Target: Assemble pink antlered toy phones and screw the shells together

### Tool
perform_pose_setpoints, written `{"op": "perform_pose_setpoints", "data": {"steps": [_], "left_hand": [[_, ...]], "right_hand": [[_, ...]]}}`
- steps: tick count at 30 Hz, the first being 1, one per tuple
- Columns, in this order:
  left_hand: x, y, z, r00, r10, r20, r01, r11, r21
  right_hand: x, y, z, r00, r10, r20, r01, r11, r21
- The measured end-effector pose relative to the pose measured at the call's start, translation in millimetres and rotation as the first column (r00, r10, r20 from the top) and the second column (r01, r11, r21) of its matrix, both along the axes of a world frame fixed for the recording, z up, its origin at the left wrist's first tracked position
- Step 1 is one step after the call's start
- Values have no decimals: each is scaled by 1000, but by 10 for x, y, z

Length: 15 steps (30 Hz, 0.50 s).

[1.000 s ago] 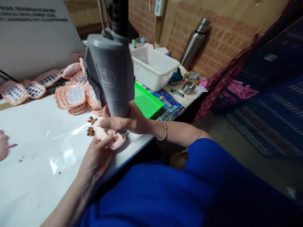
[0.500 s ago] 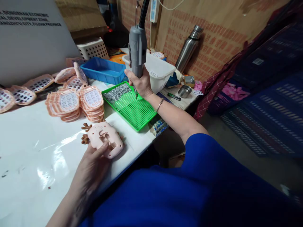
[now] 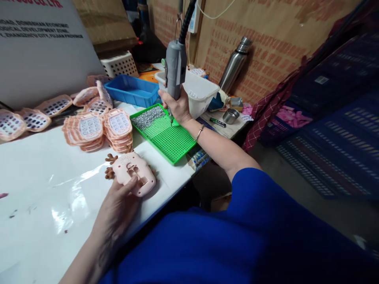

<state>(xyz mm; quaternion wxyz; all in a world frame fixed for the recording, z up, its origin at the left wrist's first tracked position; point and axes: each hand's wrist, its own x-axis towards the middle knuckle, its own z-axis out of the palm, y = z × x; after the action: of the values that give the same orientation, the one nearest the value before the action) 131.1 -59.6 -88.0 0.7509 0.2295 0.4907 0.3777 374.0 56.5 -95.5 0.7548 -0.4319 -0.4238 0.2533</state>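
Left hand pinches the pink toy from its near side, thumb on top by the recess, fingers underneath. Toy lies recess side up, antlers off to the hand's left, over the tabletop. Right hand is wrapped round the grey driver; the bit points down just below that hand, over the green tray. Screws are heaped in the tray, left of the right hand. Panel stacks sit beyond the left hand.

Risks, my guess: the driver or forearm could knock the tray rim and scatter screws. A loosely held screw could drop off the bit on the way to the toy. With a one-sided hold, the toy might twist under driver pressure, so the bit could skid and scratch it.

Unclear: whether the bit touches the tray or carries a screw; whether the toy rests on the tabletop. Left fingers and the toy's underside are hidden. Driver cable is cut off above the right hand; a pinkish object left of the left hand is cropped, can't identify.
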Motion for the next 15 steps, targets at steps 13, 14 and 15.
{"op": "perform_pose_setpoints", "data": {"steps": [13,14,15], "left_hand": [[-31,25,-101,993,-13,121,4,997,76],[-27,24,-101,991,-13,130,1,996,91],[-25,23,-100,990,-19,139,4,994,105]], "right_hand": [[-1120,-1223,662,829,548,-108,-551,834,-1],[-1180,-1278,651,831,550,-80,-556,825,-100],[-1225,-1308,632,845,534,-31,-531,830,-170]]}}
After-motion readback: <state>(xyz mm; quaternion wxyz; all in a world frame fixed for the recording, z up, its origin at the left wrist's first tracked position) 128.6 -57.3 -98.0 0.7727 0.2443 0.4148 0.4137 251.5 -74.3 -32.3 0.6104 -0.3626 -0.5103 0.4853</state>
